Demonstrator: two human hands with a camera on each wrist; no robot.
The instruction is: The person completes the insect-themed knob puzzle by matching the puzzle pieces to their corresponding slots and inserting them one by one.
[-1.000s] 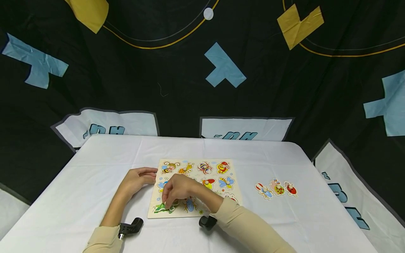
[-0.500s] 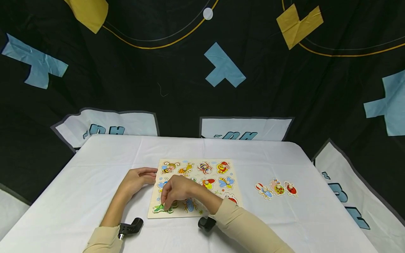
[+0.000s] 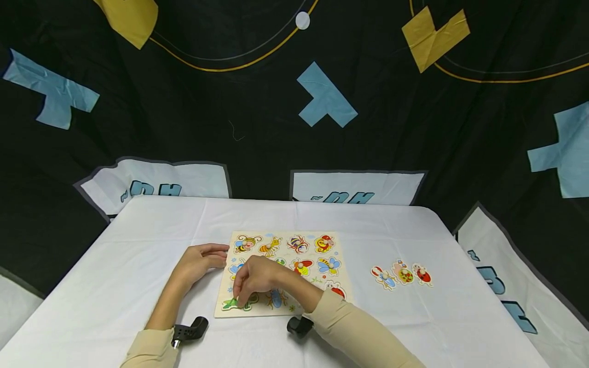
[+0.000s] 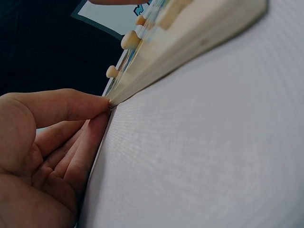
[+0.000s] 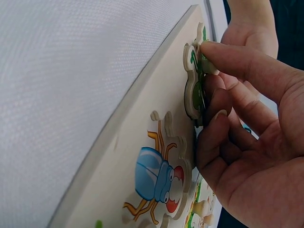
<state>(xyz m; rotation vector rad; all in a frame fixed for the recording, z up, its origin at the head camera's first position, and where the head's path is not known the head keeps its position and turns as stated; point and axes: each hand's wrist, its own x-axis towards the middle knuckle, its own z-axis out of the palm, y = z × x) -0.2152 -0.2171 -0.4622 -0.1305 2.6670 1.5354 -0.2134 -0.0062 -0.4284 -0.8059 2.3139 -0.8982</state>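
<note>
A wooden knob puzzle board (image 3: 264,313) with printed insects lies on the white table. Along its near left corner, my right hand (image 3: 255,275) pinches the knob of a green insect puzzle piece (image 5: 194,97). That piece sits over the board there, its thick edge standing above the surface in the right wrist view. My left hand (image 3: 199,263) rests beside the board's left edge, fingers fairly straight; thumb and fingertips touch the edge in the left wrist view. Next to the green piece is a recess with a blue beetle picture (image 5: 151,175), no piece in it.
To the board's right lie three loose puzzle pieces: a blue-winged one (image 3: 385,278), a spotted yellow-green one (image 3: 405,275) and a ladybird (image 3: 423,275). Knobbed pieces fill the board's far rows. A black cloth (image 3: 257,143) hangs behind the table (image 3: 147,220).
My right hand has shifted slightly left and down with the green insect puzzle piece, which has turned or slid a little at the corner. The left hand has stayed put.
</note>
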